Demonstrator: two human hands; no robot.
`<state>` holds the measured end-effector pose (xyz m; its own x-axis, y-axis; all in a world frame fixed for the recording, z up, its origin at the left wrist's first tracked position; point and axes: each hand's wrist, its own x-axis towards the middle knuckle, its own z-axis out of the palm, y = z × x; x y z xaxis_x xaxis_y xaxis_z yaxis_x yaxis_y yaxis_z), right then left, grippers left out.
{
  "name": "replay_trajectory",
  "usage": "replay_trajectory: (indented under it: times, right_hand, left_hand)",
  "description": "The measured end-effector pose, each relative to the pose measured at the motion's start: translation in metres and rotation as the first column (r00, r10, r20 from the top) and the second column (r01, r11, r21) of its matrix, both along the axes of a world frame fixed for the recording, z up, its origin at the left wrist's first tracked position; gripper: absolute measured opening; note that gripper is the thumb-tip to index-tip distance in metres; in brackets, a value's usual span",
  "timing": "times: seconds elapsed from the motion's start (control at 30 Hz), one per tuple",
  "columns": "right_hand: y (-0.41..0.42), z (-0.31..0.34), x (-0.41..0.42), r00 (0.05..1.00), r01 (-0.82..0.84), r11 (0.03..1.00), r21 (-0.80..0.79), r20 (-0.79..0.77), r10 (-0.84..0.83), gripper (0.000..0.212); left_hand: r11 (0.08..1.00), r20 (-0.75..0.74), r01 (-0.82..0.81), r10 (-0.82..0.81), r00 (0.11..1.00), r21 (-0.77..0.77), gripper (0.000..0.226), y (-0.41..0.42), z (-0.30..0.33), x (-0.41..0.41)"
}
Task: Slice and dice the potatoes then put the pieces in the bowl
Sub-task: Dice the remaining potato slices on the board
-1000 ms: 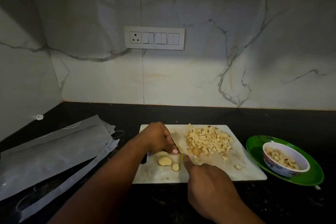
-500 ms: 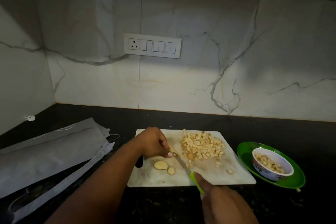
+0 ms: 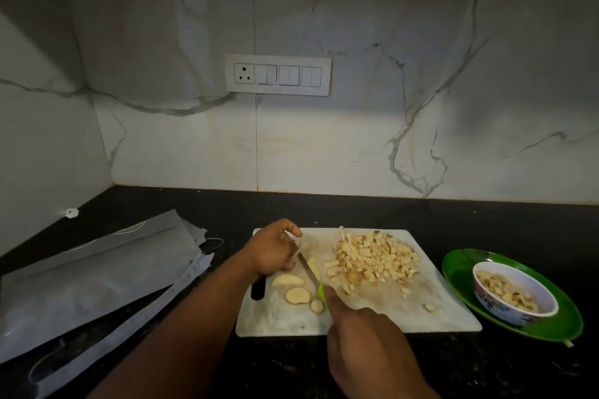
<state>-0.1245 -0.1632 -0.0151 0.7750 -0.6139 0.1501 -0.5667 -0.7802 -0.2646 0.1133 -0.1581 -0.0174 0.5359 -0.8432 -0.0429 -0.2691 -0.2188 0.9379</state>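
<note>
On the black counter (image 3: pixel 324 207) below the marble wall, in the head view, we see a white cutting board (image 3: pixel 382 317) with our two hands over its left half. Our right hand (image 3: pixel 366 343) grips a knife (image 3: pixel 309 270) by its green handle, fingers curled round it and the forefinger stretched along the top; the blade points away from us and lies just beside a pale potato strip (image 3: pixel 313 267). Our left hand (image 3: pixel 274 251) hovers at the board's far left corner with its fingers loosely bent, and we cannot tell whether the fingertips hold anything. Near the left edge of the board lie three potato slices (image 3: pixel 296 295), close together and still whole. A heap of diced potato (image 3: pixel 372 257) covers the far right part of the board, with a few stray cubes nearer to us. To the right of the board stands a green plate (image 3: pixel 460 278), and on it a small bowl (image 3: pixel 515 314) with some potato pieces inside. To the left of the board lies a grey plastic bag (image 3: pixel 97 272), flat on the counter. A switch panel (image 3: pixel 278 74) is set in the wall above.
</note>
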Motion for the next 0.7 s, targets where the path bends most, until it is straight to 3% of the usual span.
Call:
replay_trajectory:
  times: [0.23, 0.43, 0.53, 0.7]
  right_hand:
    - [-0.009, -0.003, -0.014, 0.987, 0.158, 0.987, 0.021, 0.005, -0.158, 0.069]
    - [-0.001, -0.001, -0.005, 0.998, 0.051, 0.999, 0.002, -0.042, -0.051, 0.071]
    - [-0.006, -0.003, -0.007, 0.993, 0.117, 0.993, -0.007, 0.009, -0.117, 0.067]
    - [-0.010, -0.002, -0.019, 0.975, 0.196, 0.980, 0.012, 0.108, -0.196, 0.063]
  left_hand:
    - [0.998, 0.090, 0.048, -0.051, 0.995, 0.039, 0.011, 0.001, 0.001, 0.000]
    - [0.988, 0.278, 0.130, -0.147, 0.949, 0.079, 0.005, 0.007, 0.012, 0.006]
    - [0.976, 0.404, 0.143, -0.198, 0.893, 0.163, 0.012, 0.016, 0.023, 0.015]
    - [0.869, 0.304, 0.248, -0.397, 0.866, 0.428, 0.041, 0.032, 0.038, 0.022]
